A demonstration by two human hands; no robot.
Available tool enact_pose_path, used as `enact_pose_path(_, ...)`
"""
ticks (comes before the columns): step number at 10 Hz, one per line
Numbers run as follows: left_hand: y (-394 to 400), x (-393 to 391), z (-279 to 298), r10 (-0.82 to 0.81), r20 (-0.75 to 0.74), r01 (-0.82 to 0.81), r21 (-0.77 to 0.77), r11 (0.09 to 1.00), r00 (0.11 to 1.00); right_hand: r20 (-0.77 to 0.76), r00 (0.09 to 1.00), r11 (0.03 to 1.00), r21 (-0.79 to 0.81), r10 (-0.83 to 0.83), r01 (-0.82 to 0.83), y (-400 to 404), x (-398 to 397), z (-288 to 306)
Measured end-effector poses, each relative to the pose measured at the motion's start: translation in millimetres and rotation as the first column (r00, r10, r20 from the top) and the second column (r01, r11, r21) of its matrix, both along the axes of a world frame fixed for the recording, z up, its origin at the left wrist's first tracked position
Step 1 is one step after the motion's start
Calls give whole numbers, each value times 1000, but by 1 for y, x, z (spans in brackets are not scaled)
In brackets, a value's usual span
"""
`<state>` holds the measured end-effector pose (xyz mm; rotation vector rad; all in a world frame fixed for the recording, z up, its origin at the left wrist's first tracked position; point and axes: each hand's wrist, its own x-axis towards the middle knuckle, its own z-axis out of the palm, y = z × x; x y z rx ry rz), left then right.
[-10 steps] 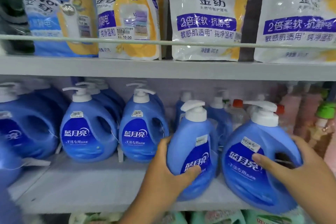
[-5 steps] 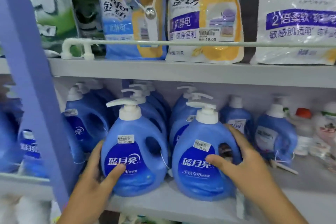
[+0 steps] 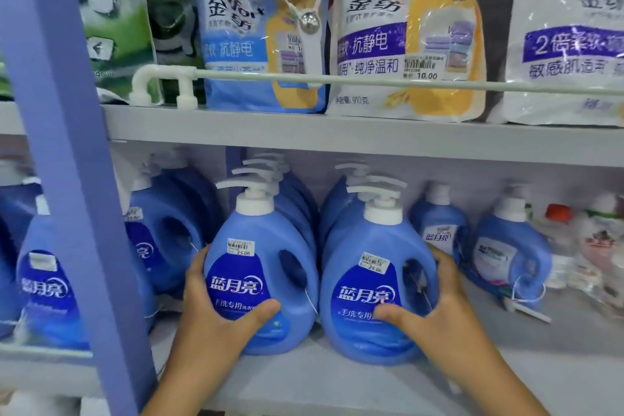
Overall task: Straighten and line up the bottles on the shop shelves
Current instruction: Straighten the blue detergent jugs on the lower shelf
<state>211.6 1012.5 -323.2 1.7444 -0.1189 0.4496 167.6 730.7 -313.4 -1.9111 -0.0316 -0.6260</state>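
From the head view, the left hand (image 3: 216,311) gripped the left front bottle (image 3: 260,277), thumb across its label; the right hand (image 3: 435,311) clasped the right front bottle (image 3: 374,294) likewise. Both stood upright, labels forward, seemingly aligned. Beyond the right fingers, two smaller bottles (image 3: 510,253) sat turned, probably still unsorted. Bare shelf (image 3: 337,382) lay below the thumbs; the blue post (image 3: 67,179) crowded the left fingers.

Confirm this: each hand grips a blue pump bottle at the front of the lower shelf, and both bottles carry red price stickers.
Not quite. In the head view the left hand and right hand each grip a blue pump bottle on the lower shelf, but the price stickers are white, not red.
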Motion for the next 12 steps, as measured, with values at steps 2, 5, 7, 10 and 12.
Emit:
enact_pose_path(2, 4, 0, 0, -4, -36, -2, -166, 986, 999, -120, 987, 994, -20, 108, -111, -10, -10, 14)
enact_pose_path(5, 3, -1, 8, -15, -88, -3, -197, 980, 996, -227, 908, 811, 558, 353, -176, -34, 71, 65)
enact_pose_path(7, 4, -1, 12, -24, -129, -5, -221, 975, 991, -267, 913, 849, 511, 308, -137, -29, 85, 68)
enact_pose_path(10, 5, 0, 12, -18, -139, -12, -215, 976, 990, -393, 911, 971, 237, 120, -26, -27, 105, 82)
enact_pose_path(12, 5, 2, 13, -30, -133, -1, -230, 973, 991, -424, 896, 974, 225, 130, -35, -25, 93, 87)
